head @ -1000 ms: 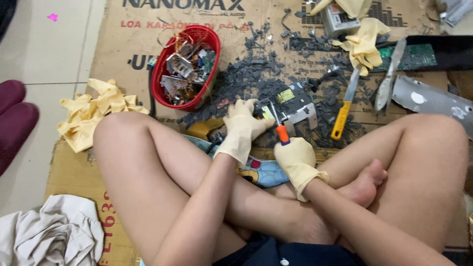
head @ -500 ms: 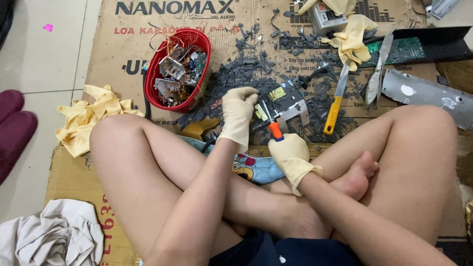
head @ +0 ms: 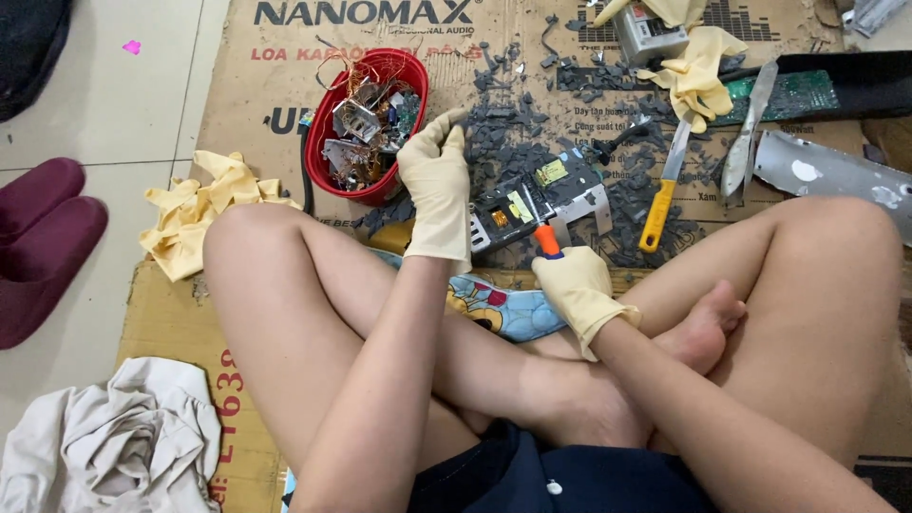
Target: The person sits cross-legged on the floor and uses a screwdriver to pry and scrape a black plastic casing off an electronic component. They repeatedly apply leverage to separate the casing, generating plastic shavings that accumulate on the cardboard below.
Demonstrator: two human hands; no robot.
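Note:
I sit cross-legged on cardboard (head: 247,85) with pale yellow gloves on both hands. My left hand (head: 437,185) is raised beside the red basket (head: 314,152), its fingertips pinched together; I cannot see whether a small piece is between them. The basket holds several metal parts and copper wire. My right hand (head: 575,285) grips an orange-handled screwdriver (head: 545,237), whose tip points into a dismantled grey electronic module (head: 532,195) with yellow labels, lying just past my shins.
Grey plastic fragments (head: 513,142) litter the cardboard. To the right lie a yellow-handled blade (head: 660,204), a metal scraper (head: 746,142), a green circuit board (head: 793,93) and a metal plate (head: 836,171). Spare yellow gloves (head: 195,204) and a grey cloth (head: 123,437) lie left.
My left hand has lifted off the module and moved up and left toward the red basket. The right hand stays on the screwdriver at the module.

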